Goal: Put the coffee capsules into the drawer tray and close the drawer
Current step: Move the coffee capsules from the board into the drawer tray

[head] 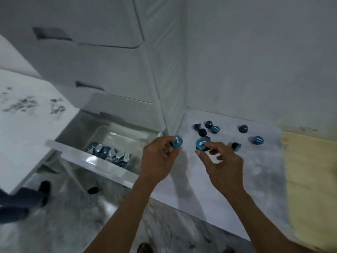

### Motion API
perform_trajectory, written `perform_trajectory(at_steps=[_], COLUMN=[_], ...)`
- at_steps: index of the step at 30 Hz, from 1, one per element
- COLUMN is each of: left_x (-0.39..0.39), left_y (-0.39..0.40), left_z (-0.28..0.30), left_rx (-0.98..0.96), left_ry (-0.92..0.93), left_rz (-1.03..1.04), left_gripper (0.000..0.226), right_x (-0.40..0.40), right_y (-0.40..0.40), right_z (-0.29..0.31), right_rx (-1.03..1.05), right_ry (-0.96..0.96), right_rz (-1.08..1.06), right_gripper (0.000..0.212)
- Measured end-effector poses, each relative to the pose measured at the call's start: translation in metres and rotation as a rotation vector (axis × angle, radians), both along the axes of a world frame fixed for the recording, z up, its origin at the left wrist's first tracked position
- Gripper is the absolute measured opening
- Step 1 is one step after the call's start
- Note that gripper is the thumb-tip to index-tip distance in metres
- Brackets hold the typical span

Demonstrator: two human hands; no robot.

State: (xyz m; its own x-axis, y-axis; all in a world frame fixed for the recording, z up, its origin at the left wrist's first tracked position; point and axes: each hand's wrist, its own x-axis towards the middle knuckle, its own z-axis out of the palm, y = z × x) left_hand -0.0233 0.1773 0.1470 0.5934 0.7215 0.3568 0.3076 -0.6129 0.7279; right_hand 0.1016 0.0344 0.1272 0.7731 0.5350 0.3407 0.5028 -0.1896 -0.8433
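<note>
The left hand (160,157) is pinching one blue coffee capsule (176,141) between thumb and fingertips, its grip narrow around the capsule's body with the printed lid facing up. The right hand (221,161) is pinching a second capsule (202,144) just above the counter (255,179), while its remaining fingers are hanging loosely curled. About seven more loose capsules (242,128) are lying scattered on the counter beyond the hands, some upright, some tipped on their sides. The drawer (94,161) is standing pulled out to the left, and the clear drawer tray (102,132) inside it is already holding a cluster of stored capsules (109,154) at its near end.

The likeliest trouble is coming from the gap between counter edge and drawer: both capsules are being held by light fingertip pinches, so a slip while crossing could be sending one down to the floor (91,225), where a dark object resembling a capsule (93,190) is already lying. A capsule could also be landing in the drawer outside the tray. Rounded bodies are looking prone to rolling, so a stray finger brushing the scattered ones could be nudging them off the counter's near edge
</note>
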Motion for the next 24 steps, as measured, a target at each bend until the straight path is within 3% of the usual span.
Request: perform_trajectory(at_steps=[12, 21, 24], left_x=[-0.223, -0.225, -0.218], left_y=[0.178, 0.313, 0.338], left_z=[0.016, -0.004, -0.016], left_rx=[-0.001, -0.060, -0.067], left_ry=[0.153, 0.328, 0.422], left_rz=[0.088, 0.116, 0.042], left_gripper=[0.022, 0.019, 0.019], right_x=[-0.184, -0.178, -0.175], right_y=[0.157, 0.262, 0.296], right_z=[-0.002, -0.011, -0.023], right_rx=[-0.087, -0.163, -0.229], right_ry=[0.116, 0.114, 0.114], right_rz=[0.197, 0.186, 0.196], right_gripper=[0.028, 0.019, 0.016])
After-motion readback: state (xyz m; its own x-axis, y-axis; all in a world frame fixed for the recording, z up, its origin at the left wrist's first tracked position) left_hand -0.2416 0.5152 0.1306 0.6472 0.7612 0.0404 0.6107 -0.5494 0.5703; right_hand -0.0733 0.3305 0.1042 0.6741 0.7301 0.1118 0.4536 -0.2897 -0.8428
